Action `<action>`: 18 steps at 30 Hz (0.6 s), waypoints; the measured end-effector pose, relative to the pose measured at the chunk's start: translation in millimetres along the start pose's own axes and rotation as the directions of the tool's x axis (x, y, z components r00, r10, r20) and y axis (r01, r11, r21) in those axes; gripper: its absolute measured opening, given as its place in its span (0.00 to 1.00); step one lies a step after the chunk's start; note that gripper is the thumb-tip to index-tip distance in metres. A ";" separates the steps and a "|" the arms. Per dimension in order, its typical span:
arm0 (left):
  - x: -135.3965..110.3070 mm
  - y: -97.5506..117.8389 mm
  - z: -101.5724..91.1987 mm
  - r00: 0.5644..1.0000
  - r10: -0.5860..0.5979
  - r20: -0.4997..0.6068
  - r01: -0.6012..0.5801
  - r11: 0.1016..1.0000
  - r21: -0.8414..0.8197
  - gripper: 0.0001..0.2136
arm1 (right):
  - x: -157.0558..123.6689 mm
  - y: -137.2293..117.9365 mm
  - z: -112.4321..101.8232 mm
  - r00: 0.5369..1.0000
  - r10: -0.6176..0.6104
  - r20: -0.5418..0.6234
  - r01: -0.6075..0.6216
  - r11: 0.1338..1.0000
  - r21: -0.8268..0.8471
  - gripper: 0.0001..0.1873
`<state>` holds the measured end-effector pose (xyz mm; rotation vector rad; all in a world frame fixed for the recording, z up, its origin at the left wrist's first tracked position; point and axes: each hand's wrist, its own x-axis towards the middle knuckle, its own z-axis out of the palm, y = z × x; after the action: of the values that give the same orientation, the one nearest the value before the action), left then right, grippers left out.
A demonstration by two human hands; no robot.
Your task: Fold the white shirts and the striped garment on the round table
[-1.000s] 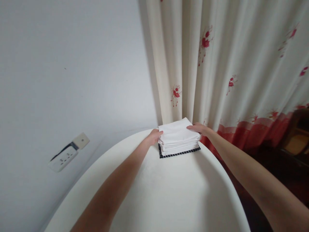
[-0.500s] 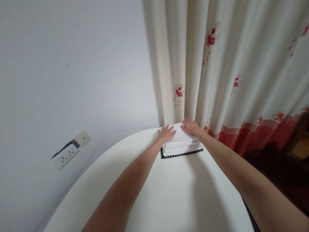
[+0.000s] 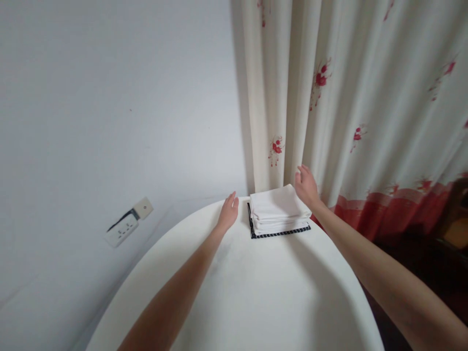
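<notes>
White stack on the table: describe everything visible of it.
The white stack looks like folded fabric in several layers, lying flat with uneven front folds. Black-and-white edging shows along its front and left sides. It sits near the far rim of the white table, by the curtain. The left hand is apart; whether the right hand touches it is unclear.

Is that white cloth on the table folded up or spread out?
Folded: the white cloth forms a compact stack, with layered edges showing along its front, above a black patterned edge.
</notes>
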<state>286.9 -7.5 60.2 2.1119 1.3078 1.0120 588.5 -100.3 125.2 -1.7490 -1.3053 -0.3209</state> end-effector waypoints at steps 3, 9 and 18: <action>-49.5 -19.7 -25.7 1.000 0.005 0.000 -0.005 0.996 0.087 0.25 | -56.1 -34.0 -16.8 0.985 -0.154 -0.079 0.163 0.980 0.116 0.24; -159.6 -31.6 -35.4 0.986 0.062 0.152 -0.119 0.906 0.406 0.24 | -208.6 -94.1 -1.5 0.881 -0.448 0.153 0.414 0.886 0.208 0.25; -235.4 -12.0 -22.9 0.950 -0.071 0.305 -0.130 0.797 0.589 0.25 | -280.3 -115.0 38.8 0.777 -0.245 0.580 0.226 0.968 0.107 0.30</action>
<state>196.6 -212.9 -15.5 2.6212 1.5720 0.2299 363.2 -242.8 -23.9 -1.7207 -1.9759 0.1328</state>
